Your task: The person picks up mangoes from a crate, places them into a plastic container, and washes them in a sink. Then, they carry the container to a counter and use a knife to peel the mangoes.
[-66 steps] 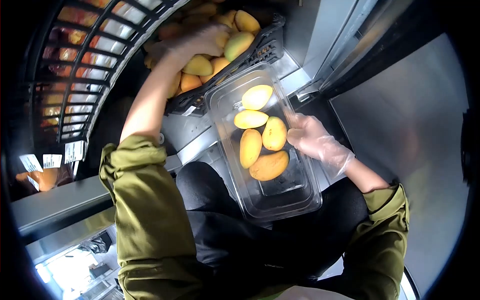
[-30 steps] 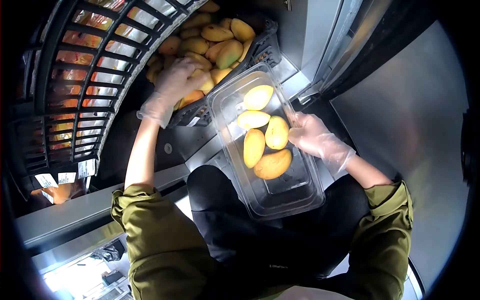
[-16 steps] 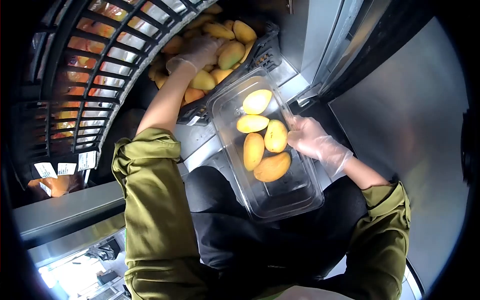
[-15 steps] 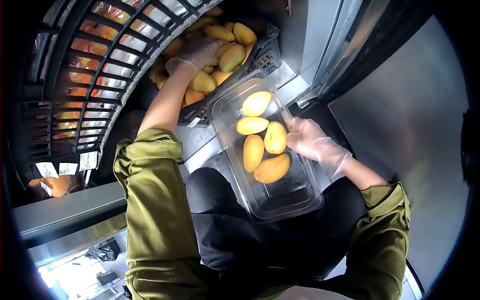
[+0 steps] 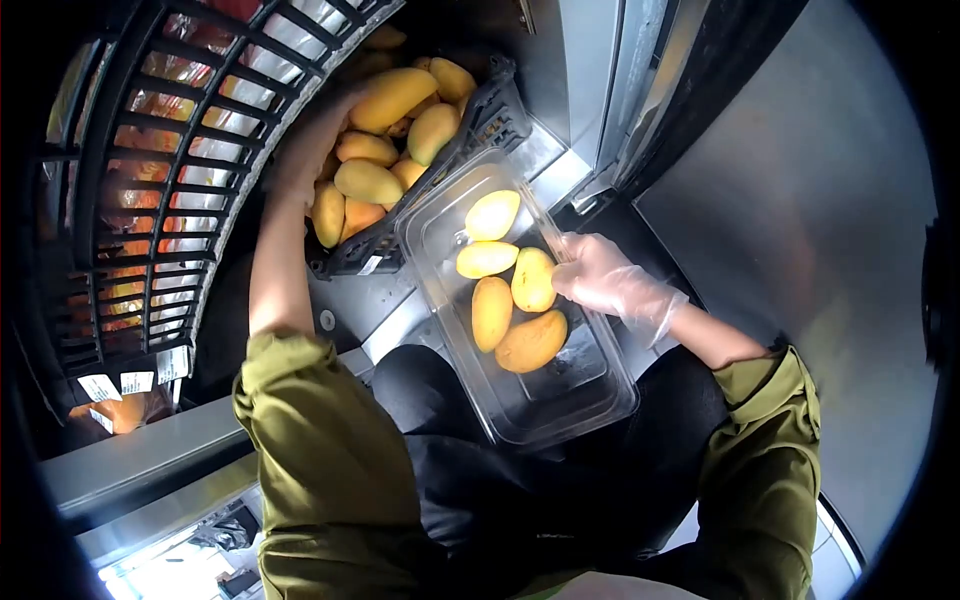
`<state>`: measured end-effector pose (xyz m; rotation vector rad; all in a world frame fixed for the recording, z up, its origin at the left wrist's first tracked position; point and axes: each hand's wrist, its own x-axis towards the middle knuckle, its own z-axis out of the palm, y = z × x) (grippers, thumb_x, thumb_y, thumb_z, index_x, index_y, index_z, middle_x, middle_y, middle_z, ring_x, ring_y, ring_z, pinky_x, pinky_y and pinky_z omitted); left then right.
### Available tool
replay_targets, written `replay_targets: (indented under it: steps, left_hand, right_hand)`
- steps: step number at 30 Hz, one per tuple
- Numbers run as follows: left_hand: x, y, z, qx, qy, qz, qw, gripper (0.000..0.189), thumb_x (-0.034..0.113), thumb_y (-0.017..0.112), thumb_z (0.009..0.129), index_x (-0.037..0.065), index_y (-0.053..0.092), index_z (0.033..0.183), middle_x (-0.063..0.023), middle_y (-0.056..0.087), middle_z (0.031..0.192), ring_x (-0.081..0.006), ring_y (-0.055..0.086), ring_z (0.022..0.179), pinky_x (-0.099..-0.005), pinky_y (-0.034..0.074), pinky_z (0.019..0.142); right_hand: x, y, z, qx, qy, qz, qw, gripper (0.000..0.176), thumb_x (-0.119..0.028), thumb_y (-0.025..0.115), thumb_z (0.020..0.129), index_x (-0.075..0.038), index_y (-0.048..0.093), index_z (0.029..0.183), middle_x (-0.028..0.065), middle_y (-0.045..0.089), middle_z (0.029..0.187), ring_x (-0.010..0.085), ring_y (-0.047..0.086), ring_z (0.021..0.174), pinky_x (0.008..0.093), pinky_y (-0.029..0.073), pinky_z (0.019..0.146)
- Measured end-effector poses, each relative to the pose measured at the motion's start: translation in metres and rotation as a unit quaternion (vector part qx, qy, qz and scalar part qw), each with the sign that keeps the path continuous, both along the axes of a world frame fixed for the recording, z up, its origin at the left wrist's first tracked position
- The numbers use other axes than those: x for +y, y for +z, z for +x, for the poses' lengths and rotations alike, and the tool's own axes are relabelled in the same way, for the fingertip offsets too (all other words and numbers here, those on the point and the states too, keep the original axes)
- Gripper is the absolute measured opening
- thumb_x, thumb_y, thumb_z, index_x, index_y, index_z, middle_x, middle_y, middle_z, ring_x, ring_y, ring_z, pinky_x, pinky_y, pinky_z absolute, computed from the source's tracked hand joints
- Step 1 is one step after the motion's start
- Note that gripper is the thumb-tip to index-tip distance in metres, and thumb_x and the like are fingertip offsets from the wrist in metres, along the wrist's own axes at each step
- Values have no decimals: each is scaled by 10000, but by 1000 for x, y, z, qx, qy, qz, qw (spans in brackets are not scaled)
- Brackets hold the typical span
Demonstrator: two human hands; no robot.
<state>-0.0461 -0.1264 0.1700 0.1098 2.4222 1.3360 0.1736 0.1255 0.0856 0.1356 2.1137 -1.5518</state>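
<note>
My right hand [image 5: 605, 275], in a clear glove, grips the right rim of a clear plastic food container [image 5: 590, 390], which is tilted over my knees. Several yellow mangoes lie in it, among them a darker one [image 5: 531, 342] lowest down. My left hand [image 5: 335, 125] is in a black crate [image 5: 500, 115] of mangoes at the upper left, partly shadowed and blurred. It is closed around a large yellow mango [image 5: 392, 100], which sits above the others in the pile. The far fingers are hidden.
A black slatted basket [image 5: 190, 130] with plastic-wrapped goods juts in at the upper left, close to my left arm. Below it is a metal ledge [image 5: 150, 450]. A grey door panel [image 5: 800, 230] stands on the right.
My left hand has drawn back leftward from the middle of the pile, bringing up a large mango. The container has shifted slightly left in view, my right hand still on its rim.
</note>
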Motion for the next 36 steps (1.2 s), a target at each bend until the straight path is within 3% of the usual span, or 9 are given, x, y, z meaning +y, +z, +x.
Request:
replay_targets:
  steps: [2, 3, 5, 8, 14, 19, 22, 28, 36]
  left_hand:
    - [-31, -10, 4, 115, -74, -142, 980, 470, 349, 452, 912, 52, 451, 1277, -49, 501, 1252, -137, 409, 1201, -261, 270, 1024]
    - [-3, 13, 44, -141, 23, 212, 967, 485, 337, 453, 915, 16, 433, 1278, -65, 498, 1251, -140, 410, 1192, -272, 272, 1024]
    - [-35, -19, 47, -30, 1, 122, 992, 449, 314, 556, 867, -7, 511, 1177, -30, 557, 1113, -110, 487, 1048, -253, 350, 941]
    - [-27, -7, 77, -67, -173, 73, 980, 462, 306, 649, 818, -11, 536, 1135, 3, 584, 1016, -93, 520, 968, -222, 387, 893]
    - [-39, -21, 56, 4, -9, 35, 999, 517, 335, 605, 832, -1, 501, 1210, -56, 542, 1184, -145, 489, 1084, -262, 341, 964]
    - [-6, 1, 43, 56, -56, 31, 996, 460, 293, 577, 845, 62, 495, 1234, -48, 553, 1164, -161, 509, 1084, -283, 402, 910]
    - [9, -43, 9, 141, -192, -271, 933, 462, 330, 596, 825, 58, 527, 1191, -33, 616, 1045, -168, 567, 987, -279, 426, 861]
    - [-26, -45, 11, 96, -117, -137, 979, 465, 248, 685, 774, 63, 531, 1172, -37, 605, 1003, -139, 552, 944, -270, 419, 857]
    - [-51, -31, 32, 258, -287, -316, 867, 595, 122, 735, 624, 93, 500, 1170, -92, 480, 1197, -267, 499, 1108, -333, 424, 916]
  right_hand:
    - [1, -2, -2, -26, -6, -5, 1000, 399, -73, 495, 768, -32, 547, 1161, 28, 552, 669, 92, 517, 535, 252, 438, 492]
    - [0, -4, -1, -31, -7, 1, 999, 354, -100, 514, 754, -12, 558, 1093, 95, 573, 736, 175, 547, 640, 295, 448, 580]
    - [1, -6, -2, -37, -6, 17, 999, 297, -155, 551, 725, 29, 579, 957, 229, 615, 869, 342, 607, 849, 380, 470, 754]
    - [-1, -3, -2, -5, -3, 36, 999, 291, -155, 553, 723, 33, 575, 944, 224, 614, 838, 335, 610, 825, 376, 470, 740]
    - [-3, -12, 1, -23, -19, -4, 1000, 377, -86, 516, 772, -32, 548, 1143, 24, 534, 643, 90, 511, 509, 247, 433, 464]
    - [-5, 0, -1, -34, 19, 9, 999, 383, -82, 512, 770, -49, 554, 1150, 24, 545, 671, 87, 519, 552, 252, 440, 489]
    - [-5, -12, 1, 26, 20, 22, 999, 387, -74, 505, 771, -51, 552, 1155, 19, 548, 680, 93, 520, 573, 256, 444, 521]
    - [0, -9, 4, 25, 13, 3, 1000, 407, -59, 488, 773, -40, 536, 1176, 12, 538, 669, 98, 506, 564, 253, 439, 537]
    - [-1, 1, 0, -19, 8, 0, 1000, 466, -67, 485, 771, -53, 501, 1236, 9, 530, 657, 71, 491, 522, 230, 429, 487]
